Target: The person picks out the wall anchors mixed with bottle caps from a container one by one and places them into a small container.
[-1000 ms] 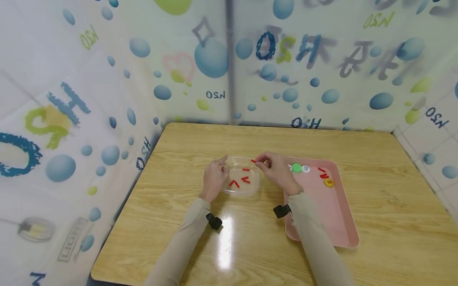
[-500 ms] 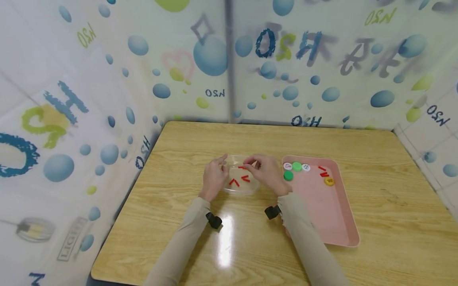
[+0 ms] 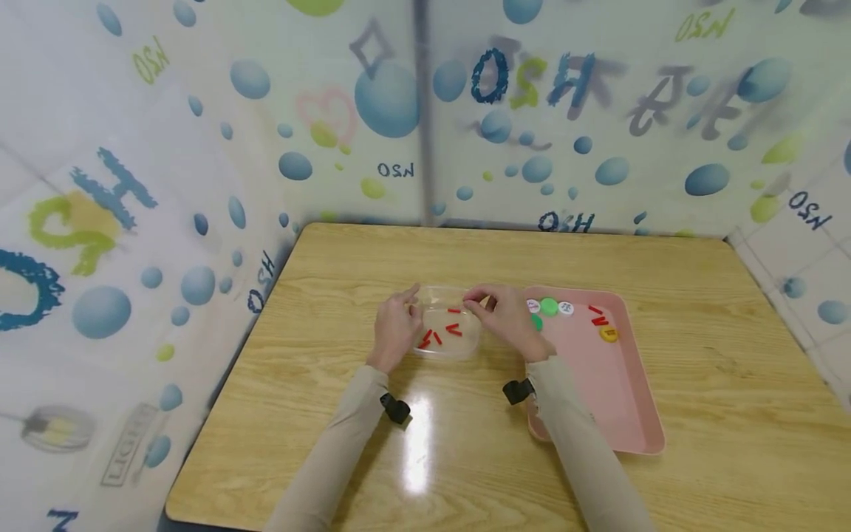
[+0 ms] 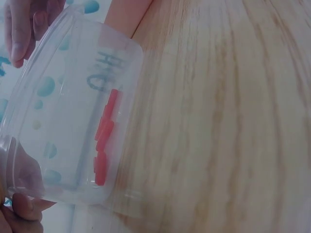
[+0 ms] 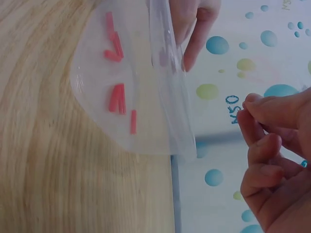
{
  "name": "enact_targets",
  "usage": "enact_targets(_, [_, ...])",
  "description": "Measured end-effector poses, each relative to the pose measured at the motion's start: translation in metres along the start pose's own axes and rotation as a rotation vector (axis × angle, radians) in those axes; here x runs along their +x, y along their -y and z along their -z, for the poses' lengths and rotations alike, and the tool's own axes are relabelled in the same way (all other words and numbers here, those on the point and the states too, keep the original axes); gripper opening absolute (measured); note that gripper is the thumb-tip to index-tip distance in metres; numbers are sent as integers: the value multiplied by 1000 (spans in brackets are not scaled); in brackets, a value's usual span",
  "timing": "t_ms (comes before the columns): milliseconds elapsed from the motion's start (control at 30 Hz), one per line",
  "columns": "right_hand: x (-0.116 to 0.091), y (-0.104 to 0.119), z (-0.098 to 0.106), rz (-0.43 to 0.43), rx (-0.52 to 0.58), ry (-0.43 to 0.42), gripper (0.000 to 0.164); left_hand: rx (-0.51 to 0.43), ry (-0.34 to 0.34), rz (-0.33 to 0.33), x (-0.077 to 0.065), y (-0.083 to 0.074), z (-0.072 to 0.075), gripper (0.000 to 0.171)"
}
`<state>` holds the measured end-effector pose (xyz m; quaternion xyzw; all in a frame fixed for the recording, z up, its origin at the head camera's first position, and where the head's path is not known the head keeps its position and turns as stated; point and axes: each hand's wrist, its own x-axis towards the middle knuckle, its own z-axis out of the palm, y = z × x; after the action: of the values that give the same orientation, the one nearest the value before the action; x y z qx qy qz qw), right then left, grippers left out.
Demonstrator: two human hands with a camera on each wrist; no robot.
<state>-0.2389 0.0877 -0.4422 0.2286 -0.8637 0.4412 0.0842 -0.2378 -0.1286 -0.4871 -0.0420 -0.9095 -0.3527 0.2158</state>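
Note:
My left hand grips the left rim of a clear plastic container on the table. Several short red sticks lie scattered on its floor, and they show through the wall in both wrist views. Over the container's right rim hovers my right hand. In the right wrist view that right hand has its thumb and index fingertips together, the other fingers curled, and nothing visible between them. The left thumb and fingers are partly behind the container wall in the left wrist view.
A pink tray stands to the right, partly under my right forearm. Near its far edge are white and green round caps, a yellow cap and several red sticks. A patterned curtain hangs behind the table.
My right hand moved left over the container with a red stick, let it go, and drew back right. One more stick lies at the container's near left. The left hand stayed put.

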Motion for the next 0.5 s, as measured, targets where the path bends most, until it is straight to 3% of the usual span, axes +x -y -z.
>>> enact_targets(233, [-4, -5, 23, -84, -48, 3, 12, -7, 10, 0, -1, 3, -3, 47])
enact_targets(500, [-11, -18, 48, -64, -88, -62, 12, -17, 2, -4, 0, 1, -1, 45])
